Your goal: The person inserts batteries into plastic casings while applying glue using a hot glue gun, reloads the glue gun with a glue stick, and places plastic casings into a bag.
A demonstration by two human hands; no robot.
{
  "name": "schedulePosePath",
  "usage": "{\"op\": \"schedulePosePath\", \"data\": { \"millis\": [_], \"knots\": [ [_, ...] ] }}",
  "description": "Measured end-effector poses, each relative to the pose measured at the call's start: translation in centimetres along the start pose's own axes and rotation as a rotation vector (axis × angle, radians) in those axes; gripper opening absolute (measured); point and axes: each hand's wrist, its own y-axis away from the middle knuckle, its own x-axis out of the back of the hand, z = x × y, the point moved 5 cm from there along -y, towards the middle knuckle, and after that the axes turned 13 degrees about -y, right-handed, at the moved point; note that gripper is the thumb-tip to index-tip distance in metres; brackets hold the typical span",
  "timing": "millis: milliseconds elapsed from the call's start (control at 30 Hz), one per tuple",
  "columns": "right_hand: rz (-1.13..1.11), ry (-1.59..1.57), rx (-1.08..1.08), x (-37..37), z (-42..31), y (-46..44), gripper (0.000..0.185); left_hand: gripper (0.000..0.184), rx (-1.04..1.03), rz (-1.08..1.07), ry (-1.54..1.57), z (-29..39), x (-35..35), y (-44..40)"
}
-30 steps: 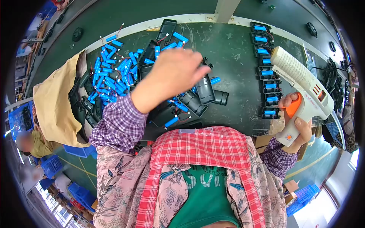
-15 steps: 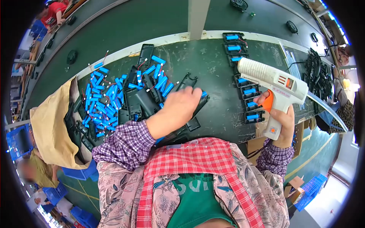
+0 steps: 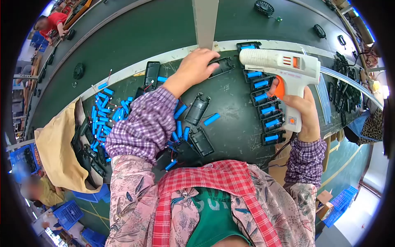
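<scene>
My right hand (image 3: 305, 109) is wrapped around the handle of a white hot glue gun (image 3: 302, 66), with a finger at its orange trigger. The nozzle end points left, over a row of black plastic shells holding blue battery cells (image 3: 268, 110). My left hand (image 3: 193, 68) is at the far edge of the table, thumb and fingers closed on the end of a black plastic shell (image 3: 223, 66). Two more open shells (image 3: 197, 109) lie nearer my body, with a loose blue battery cell (image 3: 212, 119) beside them.
A heap of wired blue cells (image 3: 101, 111) lies at left beside a brown paper bag (image 3: 55, 144) of black parts. Clear glue sticks (image 3: 323, 99) and a pile of black parts (image 3: 341, 90) are at right. A metal post (image 3: 205, 24) rises at the far edge. A co-worker in red (image 3: 53, 24) sits far left.
My left hand has moved away from my body to the far table edge, with a shell. A loose blue cell now shows on the table. The glue gun has shifted slightly left and farther away.
</scene>
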Motion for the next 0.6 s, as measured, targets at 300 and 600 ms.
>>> {"op": "schedulePosePath", "data": {
  "millis": [300, 600],
  "knots": [
    [-0.018, 0.098, -0.186, -0.4, 3.9, -3.5, 0.038, 0.049, 0.08, -0.047, -0.054, 0.0, 1.3, 2.0],
    [-0.039, 0.133, -0.228, -1.7, 4.8, -4.9, 0.033, 0.047, 0.109, -0.032, -0.022, -0.5, 1.3, 1.7]
  ]
}}
